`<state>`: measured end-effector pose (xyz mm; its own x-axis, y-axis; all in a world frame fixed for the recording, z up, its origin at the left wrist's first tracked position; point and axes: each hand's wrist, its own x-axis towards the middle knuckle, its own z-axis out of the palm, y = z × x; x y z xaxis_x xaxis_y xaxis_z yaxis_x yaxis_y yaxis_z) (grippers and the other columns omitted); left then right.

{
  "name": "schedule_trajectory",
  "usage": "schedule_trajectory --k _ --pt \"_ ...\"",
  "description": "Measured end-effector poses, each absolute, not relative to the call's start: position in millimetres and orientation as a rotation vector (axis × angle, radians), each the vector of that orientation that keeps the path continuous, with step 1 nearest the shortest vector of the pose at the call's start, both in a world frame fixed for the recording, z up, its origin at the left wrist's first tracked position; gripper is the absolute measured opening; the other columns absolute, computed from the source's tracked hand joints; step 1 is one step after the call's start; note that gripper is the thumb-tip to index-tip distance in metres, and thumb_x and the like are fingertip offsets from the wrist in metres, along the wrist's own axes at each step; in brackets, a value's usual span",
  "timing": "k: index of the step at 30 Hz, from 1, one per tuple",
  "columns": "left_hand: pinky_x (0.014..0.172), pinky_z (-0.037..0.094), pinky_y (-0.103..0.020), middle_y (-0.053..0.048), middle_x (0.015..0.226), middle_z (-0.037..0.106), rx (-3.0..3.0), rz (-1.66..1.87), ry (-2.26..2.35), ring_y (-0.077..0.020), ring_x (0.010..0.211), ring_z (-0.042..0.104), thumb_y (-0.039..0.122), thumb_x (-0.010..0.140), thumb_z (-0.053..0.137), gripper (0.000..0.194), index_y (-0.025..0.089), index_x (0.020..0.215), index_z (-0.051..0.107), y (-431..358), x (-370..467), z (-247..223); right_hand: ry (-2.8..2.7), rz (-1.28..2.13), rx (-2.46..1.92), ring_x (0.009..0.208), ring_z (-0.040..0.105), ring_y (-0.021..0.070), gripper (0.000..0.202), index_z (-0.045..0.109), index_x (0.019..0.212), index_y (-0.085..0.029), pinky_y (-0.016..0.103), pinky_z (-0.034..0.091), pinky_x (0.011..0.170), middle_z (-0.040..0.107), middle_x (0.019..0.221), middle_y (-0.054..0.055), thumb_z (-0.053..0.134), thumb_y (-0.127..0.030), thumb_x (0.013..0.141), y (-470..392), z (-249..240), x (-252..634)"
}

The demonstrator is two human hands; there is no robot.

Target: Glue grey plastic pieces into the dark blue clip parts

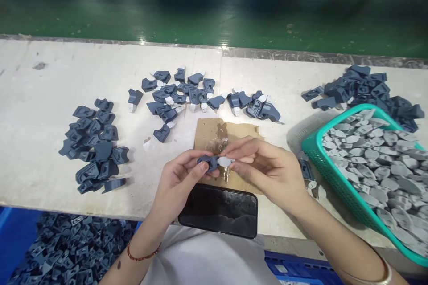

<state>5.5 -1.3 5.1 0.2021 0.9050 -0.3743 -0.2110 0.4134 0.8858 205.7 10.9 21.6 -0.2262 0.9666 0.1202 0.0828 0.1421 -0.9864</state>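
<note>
Above a brown cardboard piece [245, 136], my left hand [182, 178] pinches a dark blue-grey plastic part [207, 163] between thumb and fingers. My right hand [267, 169] is closed on a light grey oval piece [225, 161] at its right end. The two pieces touch, the grey one against the right side of the dark part; how they join is hidden. Just below my hands lies a black phone [219, 211]. Beyond the cardboard is a scattered group of dark parts [195, 95], several with light grey pieces attached.
A green basket [314, 142] of light grey pieces stands at the right, with a pile of dark parts [364, 87] behind it. Another dark pile [95, 142] lies on the left of the white table [40, 142]. Dark parts fill a blue bin [16, 236] at the lower left.
</note>
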Motion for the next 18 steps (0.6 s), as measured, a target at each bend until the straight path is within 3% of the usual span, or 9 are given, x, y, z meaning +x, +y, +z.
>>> schedule_trajectory --k 7,12,14,18 --pt "0.075 0.062 -0.028 -0.004 0.076 0.077 0.806 0.893 1.116 -0.0174 0.072 0.074 0.036 0.088 0.077 0.023 0.016 0.101 0.077 1 8 7 -1.717 1.016 -1.074 0.092 0.075 0.0188 0.011 0.072 0.091 -0.023 0.032 0.062 0.083 0.079 0.095 0.004 0.068 -0.013 0.092 12 22 208" --pt "0.076 0.06 -0.029 -0.005 0.086 0.076 0.937 0.807 1.085 -0.0196 0.08 0.073 0.042 0.095 0.067 0.032 0.019 0.116 0.071 1 5 17 -1.523 1.168 -1.169 0.085 0.075 0.0185 0.003 0.073 0.087 -0.022 0.029 0.062 0.073 0.079 0.09 0.004 0.075 -0.024 0.089 14 22 204" --pt "0.071 0.057 -0.027 -0.005 0.09 0.075 1.143 0.741 1.115 -0.0199 0.079 0.071 0.043 0.094 0.067 0.035 0.02 0.12 0.069 2 1 23 -1.435 1.243 -1.188 0.081 0.074 0.0178 0.011 0.072 0.085 -0.022 0.028 0.061 0.07 0.078 0.087 0.004 0.077 -0.031 0.088 14 22 202" --pt "0.056 0.04 -0.024 0.002 0.069 0.061 1.609 0.524 1.156 -0.014 0.059 0.055 0.038 0.097 0.062 0.02 0.02 0.103 0.068 7 -10 29 -1.497 1.359 -1.178 0.081 0.072 0.0171 0.016 0.069 0.09 -0.021 0.028 0.058 0.07 0.077 0.088 0.004 0.072 -0.037 0.092 13 25 204"
